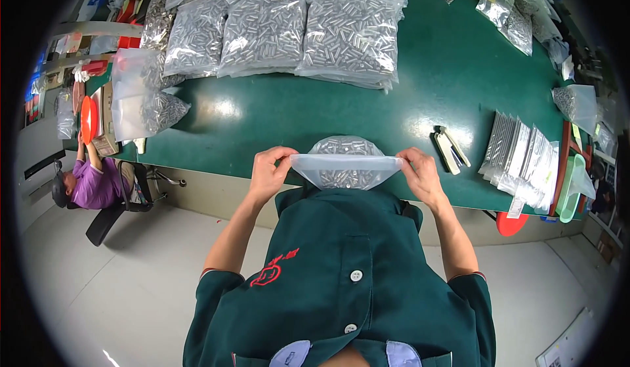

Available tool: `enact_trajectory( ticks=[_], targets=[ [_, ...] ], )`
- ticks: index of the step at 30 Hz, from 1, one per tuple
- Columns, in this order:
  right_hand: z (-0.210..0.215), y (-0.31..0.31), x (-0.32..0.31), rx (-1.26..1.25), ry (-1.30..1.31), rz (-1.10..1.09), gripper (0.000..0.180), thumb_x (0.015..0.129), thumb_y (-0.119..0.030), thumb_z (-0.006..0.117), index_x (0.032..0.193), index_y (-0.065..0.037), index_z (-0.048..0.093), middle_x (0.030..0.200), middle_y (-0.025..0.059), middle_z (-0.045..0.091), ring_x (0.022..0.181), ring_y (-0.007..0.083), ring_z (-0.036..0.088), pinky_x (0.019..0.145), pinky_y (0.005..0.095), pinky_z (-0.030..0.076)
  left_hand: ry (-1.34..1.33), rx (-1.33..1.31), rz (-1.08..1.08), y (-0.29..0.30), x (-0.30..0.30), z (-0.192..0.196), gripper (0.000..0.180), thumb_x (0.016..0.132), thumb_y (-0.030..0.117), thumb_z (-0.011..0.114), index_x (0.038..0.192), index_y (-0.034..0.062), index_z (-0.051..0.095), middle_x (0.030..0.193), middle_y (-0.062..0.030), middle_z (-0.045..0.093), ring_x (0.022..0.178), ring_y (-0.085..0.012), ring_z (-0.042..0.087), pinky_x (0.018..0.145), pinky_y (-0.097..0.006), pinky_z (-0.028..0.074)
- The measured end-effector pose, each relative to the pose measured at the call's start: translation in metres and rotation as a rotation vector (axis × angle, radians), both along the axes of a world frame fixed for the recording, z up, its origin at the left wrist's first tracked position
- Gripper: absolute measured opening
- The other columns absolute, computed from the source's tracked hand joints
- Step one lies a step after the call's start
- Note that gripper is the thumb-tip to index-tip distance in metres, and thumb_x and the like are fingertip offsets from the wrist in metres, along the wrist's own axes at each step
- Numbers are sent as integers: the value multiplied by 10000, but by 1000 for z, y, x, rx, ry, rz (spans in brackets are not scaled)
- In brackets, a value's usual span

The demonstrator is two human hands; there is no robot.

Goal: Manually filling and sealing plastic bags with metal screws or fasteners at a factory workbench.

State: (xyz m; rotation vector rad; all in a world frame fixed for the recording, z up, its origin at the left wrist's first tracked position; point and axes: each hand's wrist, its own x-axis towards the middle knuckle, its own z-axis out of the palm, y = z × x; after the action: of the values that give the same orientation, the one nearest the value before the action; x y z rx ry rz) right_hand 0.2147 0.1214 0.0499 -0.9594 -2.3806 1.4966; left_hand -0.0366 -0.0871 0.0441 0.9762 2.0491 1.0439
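Observation:
A clear plastic bag (346,178) filled with small metal cylinders stands at the near edge of the green table, close to my body. Its top is folded over into a flat band. The left end of that band is pinched between the thumb and fingers of my left hand (268,173). At the opposite end my right hand (421,175) pinches the other corner, so the band is stretched straight between them. To the right of my right hand lies a stapler (449,150) with a cream body and black parts.
Large bags of metal pins (262,32) line the far side. A stack of flat packets (522,160) stands right, beside a green tray (572,186). At left are a part-filled bag (161,112) and a seated person in purple (102,184), holding a red tray (88,119).

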Motion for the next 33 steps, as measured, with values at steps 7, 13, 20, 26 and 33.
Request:
enact_trajectory(
  ticks=[7, 13, 20, 26, 33],
  targets=[
    [-45, 14, 5, -894, -51, -81, 154, 832, -125, 534, 756, -24, 622, 665, 9, 570, 678, 112, 537, 622, 255, 413, -1014, -174, 136, 0, -19, -35, 108, 822, 127, 595, 788, 33, 637, 711, 9, 592, 656, -72, 512, 638, -224, 421],
    [-62, 8, -1, -1013, 63, -224, 164, 849, -138, 576, 759, -10, 627, 690, 18, 595, 678, 97, 536, 667, 242, 433, -993, -165, 137, 4, -15, -45, 95, 816, 88, 610, 843, 7, 649, 751, -7, 609, 715, -98, 559, 685, -232, 443],
    [-44, 14, 6, -984, 139, -232, 72, 833, -80, 613, 847, -22, 654, 817, 47, 658, 708, 114, 572, 674, 249, 442, -678, 0, 134, 6, -16, -20, 113, 819, 53, 613, 915, 1, 644, 792, -20, 624, 761, -89, 567, 733, -246, 447],
    [-52, 1, 7, -1250, 125, -320, 157, 847, -127, 591, 728, -25, 608, 665, 27, 583, 589, 119, 520, 596, 246, 442, -1197, 46, 273, -5, -9, -50, 148, 792, 4, 584, 932, 4, 632, 804, -28, 615, 779, -114, 567, 762, -264, 449],
    [-53, 10, 9, -1400, 81, -265, 171, 840, -143, 594, 701, -44, 593, 610, 5, 522, 556, 104, 482, 524, 243, 408, -1047, 2, 195, -2, -15, -29, 137, 778, 7, 574, 891, -14, 650, 845, -72, 633, 809, -160, 583, 779, -295, 460]
  ],
)
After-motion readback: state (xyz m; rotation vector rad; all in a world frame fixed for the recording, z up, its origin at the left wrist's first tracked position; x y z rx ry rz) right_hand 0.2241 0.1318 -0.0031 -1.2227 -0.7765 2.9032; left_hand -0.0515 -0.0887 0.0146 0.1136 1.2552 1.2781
